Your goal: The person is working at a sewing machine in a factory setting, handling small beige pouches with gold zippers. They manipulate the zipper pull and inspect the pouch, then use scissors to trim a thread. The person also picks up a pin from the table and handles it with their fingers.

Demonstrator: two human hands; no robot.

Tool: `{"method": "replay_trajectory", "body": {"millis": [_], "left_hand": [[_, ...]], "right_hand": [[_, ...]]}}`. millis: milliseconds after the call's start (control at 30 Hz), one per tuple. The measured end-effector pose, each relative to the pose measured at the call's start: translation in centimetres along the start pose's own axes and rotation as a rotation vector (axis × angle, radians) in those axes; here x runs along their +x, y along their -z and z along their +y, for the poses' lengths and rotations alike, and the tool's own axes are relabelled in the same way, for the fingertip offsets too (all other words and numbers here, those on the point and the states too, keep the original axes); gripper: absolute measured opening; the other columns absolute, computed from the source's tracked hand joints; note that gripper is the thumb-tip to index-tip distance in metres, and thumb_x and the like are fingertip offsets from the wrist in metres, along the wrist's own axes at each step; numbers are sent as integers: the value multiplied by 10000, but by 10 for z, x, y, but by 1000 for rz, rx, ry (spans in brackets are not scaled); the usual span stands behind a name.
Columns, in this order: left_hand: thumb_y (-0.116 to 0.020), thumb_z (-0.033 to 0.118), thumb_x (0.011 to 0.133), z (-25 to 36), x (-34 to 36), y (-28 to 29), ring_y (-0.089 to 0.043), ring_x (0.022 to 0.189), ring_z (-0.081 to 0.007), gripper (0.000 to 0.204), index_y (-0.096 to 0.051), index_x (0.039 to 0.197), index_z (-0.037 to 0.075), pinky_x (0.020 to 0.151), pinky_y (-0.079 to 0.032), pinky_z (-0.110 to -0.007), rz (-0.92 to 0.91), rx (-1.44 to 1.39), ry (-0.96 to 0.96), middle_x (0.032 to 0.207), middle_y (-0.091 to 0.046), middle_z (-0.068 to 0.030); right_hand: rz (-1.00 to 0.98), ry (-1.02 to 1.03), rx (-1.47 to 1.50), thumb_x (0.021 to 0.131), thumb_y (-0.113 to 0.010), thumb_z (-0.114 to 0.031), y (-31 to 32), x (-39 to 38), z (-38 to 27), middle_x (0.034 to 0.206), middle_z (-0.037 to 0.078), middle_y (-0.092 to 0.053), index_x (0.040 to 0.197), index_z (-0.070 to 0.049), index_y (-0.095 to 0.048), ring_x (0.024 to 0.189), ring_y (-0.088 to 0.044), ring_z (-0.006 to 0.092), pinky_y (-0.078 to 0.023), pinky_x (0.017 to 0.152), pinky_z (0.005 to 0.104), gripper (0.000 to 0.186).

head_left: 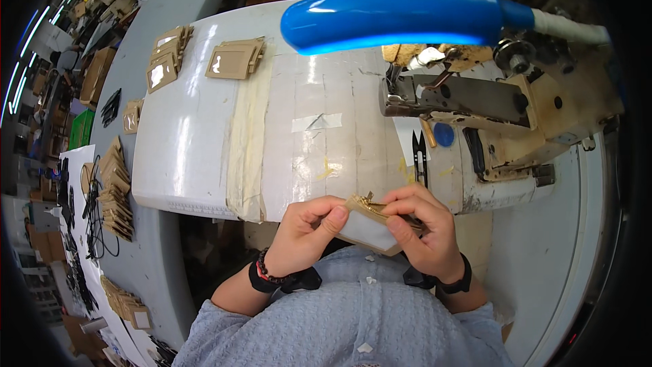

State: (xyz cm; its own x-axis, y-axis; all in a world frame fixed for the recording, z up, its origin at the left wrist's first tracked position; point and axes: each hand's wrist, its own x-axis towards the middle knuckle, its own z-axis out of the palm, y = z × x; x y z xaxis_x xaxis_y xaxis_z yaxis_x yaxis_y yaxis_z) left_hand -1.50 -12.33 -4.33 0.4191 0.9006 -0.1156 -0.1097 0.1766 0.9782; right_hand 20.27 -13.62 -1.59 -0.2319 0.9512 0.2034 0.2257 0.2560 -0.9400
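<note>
Close to my body, at the table's front edge, I hold a small tan pouch (372, 232) with a pale panel and a gold zipper along its upper edge. My left hand (304, 230) pinches its left corner between thumb and fingers. On the other side, my right hand (426, 225) grips the right end by the zipper, thumb over the panel. Some of the right fingers are hidden behind the pouch. Just beyond my right hand, black thread snips (420, 158) lie on the table.
An industrial sewing machine (468, 105) stands at the right, beneath a blue lamp (394, 13). A blue disc (444, 134) lies beside it. Stacked tan pouches (231, 60) sit on the white table (183, 136). More pouch piles (115, 197) and black cords (94, 221) are at the left.
</note>
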Motion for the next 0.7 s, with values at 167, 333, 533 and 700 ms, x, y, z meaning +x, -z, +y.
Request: {"method": "replay_trajectory", "body": {"millis": [167,333,533,700], "left_hand": [[-576,155,996,3,-1,-4,-574,801,-75,227,-687,1100,-14,721,-471,-236,51,187,9,878,-677,-34],[-538,126,1009,-5,4,-8,-622,846,-107,224,-673,1109,-21,780,-499,-257,22,167,-184,931,-694,-67],[-489,178,1036,-39,14,-2,-616,996,-143,221,-586,1087,-14,894,-492,-290,-199,-533,2,1058,-650,-92],[-495,156,1027,-47,22,1,-630,998,-189,178,-558,1085,0,885,-528,-332,-203,-747,-4,1051,-625,-101]], "right_hand": [[-35,90,-74,828,-727,-58,2,4,2,1105,140,-650,1002,2,-705,985,-614,265,-471,857,338,185],[-95,174,-183,769,-770,-77,7,3,1,1148,114,-646,1040,-29,-719,1013,-598,266,-443,892,353,280],[-80,238,-427,705,-782,-92,-7,5,-32,1134,122,-631,1077,9,-677,992,-602,259,-447,841,367,399],[47,341,-554,711,-768,-96,-19,3,-38,1099,122,-630,1014,27,-678,983,-604,269,-457,820,376,339]]}}
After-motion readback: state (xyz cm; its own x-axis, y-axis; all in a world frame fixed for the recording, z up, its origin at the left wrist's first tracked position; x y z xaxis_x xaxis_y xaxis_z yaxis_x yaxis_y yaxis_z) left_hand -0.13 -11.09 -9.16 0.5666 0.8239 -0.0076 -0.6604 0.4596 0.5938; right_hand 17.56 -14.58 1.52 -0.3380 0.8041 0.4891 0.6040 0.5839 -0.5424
